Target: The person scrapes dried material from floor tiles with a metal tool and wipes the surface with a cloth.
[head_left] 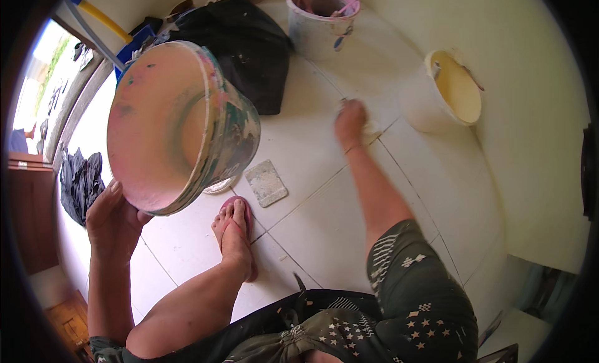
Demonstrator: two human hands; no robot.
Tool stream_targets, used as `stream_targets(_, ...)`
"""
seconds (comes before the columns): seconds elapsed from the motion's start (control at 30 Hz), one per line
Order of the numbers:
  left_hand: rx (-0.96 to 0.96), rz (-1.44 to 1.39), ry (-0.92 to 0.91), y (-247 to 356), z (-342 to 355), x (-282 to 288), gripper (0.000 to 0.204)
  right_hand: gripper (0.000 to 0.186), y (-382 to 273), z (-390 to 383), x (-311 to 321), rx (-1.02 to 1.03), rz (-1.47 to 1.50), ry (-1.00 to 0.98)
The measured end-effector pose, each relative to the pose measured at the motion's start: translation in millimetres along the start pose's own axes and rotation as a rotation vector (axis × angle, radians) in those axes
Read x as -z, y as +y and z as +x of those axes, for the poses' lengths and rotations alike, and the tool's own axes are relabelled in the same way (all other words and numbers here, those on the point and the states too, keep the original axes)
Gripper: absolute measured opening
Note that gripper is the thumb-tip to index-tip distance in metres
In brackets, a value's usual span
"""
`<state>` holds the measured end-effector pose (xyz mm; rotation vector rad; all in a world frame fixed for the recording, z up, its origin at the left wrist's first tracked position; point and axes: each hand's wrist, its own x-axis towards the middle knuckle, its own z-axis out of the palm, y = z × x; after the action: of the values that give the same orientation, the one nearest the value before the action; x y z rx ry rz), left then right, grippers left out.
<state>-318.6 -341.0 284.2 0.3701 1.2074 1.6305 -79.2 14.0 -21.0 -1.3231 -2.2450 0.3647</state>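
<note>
My left hand (115,219) is closed on the lower rim of a large plastic bucket (156,144), tilted with its mouth toward me. Its inside is coated in pale pink with dark smudges, and its outside has green and pink paint marks. My right hand is not visible. Below the bucket a white round lid (217,188), partly hidden, and a speckled square slab (266,183) lie on the tiled floor (312,225) beside my left foot (232,229) in a pink flip-flop. My right leg stretches forward, its foot (350,119) blurred.
A paint-stained bucket (318,38) stands at the back, and a cream-coated bucket (440,94) by the right wall (518,144). A black cloth (249,63) and yellow-and-grey poles (103,19) are at upper left. A crumpled black bag (81,188) lies near the open doorway (43,88).
</note>
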Motion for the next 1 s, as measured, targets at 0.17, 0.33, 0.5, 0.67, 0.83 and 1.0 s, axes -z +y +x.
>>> stream_targets(0.17,0.02,0.116,-0.081,-0.2,38.0,-27.0,0.04,0.026,-74.2,-224.9,23.0,0.256,0.259,-0.348)
stream_targets(0.33,-0.017,0.164,-0.142,0.5,57.8,-38.2,0.042,0.024,-13.0,-195.6,142.0,-0.087,0.332,-0.575)
stream_targets(0.5,0.1,0.041,-0.134,-13.6,88.1,-75.4,0.038,0.024,118.4,-110.7,167.6,-0.502,-0.213,-0.03)
stream_targets(0.67,0.211,-0.032,-0.275,-53.9,149.2,-94.3,0.028,0.042,101.0,-141.3,96.7,-0.56,-0.232,-0.101)
stream_targets(0.83,0.267,-0.01,-0.188,-86.0,195.8,-95.6,0.03,0.027,-58.6,-228.2,105.4,0.013,0.179,-0.581)
stream_targets(1.0,0.308,0.004,-0.073,-129.6,236.6,-87.8,0.03,0.028,-29.2,-243.9,164.6,-0.216,0.141,-0.368)
